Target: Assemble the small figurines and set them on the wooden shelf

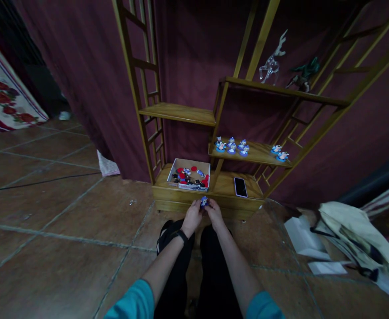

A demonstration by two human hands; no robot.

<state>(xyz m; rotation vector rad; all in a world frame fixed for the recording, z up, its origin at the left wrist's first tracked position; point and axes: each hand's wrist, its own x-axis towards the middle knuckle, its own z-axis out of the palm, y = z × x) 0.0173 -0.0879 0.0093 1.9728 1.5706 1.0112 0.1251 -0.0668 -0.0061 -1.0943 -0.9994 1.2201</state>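
A small blue-and-white figurine (204,201) stands upright between my two hands, just in front of the low wooden cabinet. My left hand (193,214) pinches it from the left, and my right hand (213,211) closes on it from the right. Just beyond lies an open cardboard box (178,185) with red discs and several dark and blue figurines jumbled inside. Up on the small shelf (261,155), similar figurines (232,148) stand in a group at the left, and two more (282,156) are at its right end.
A phone (240,187) lies on the cabinet top, right of the box. Higher up, a clear deer ornament (270,66) and a dark green figure (305,73) share a shelf. Bags (350,226) and a white box (305,237) lie on the floor at right.
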